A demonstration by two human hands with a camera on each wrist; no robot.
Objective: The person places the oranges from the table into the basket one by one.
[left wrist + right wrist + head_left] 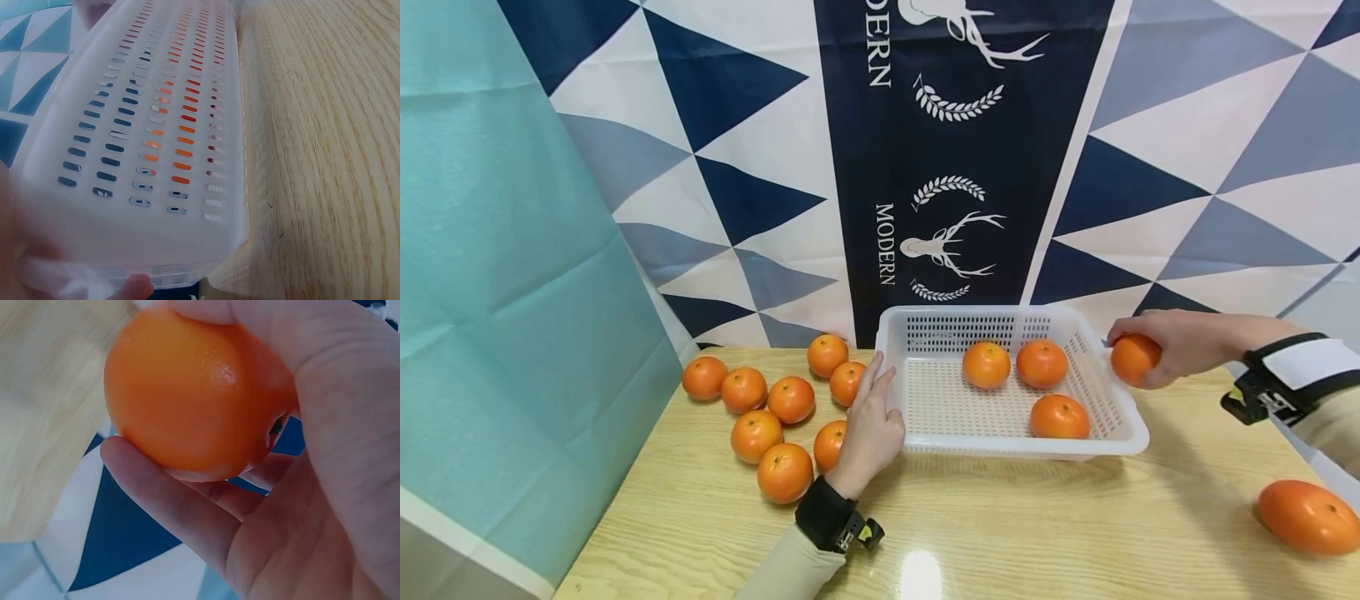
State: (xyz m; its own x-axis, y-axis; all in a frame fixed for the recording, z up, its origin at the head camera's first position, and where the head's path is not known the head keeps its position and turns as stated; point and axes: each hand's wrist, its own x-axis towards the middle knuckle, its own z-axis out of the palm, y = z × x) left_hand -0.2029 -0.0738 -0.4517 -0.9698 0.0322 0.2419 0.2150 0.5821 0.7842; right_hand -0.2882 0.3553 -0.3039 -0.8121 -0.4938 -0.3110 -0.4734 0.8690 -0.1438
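Note:
My left hand (871, 429) holds the left rim of a white perforated plastic basket (985, 447), its fingers lying over the edge. The left wrist view shows the slotted basket wall (125, 237) close up, with a fingertip (139, 287) at the rim. Just off the basket's right end, my right hand (1183, 342) grips an orange (1135, 358). In the right wrist view this orange (194, 394) sits between thumb and fingers, its dark stem end turned toward the palm. Inside the basket lie an orange (987, 365), another orange (1042, 363) and a third orange (1059, 417).
Several loose oranges (756, 436) are grouped on the wooden table (1000, 533) left of the basket, some close to my left hand. One more orange (1309, 517) lies at the right front. A patterned cloth (760, 167) hangs behind the table, with a teal panel (535, 292) at left.

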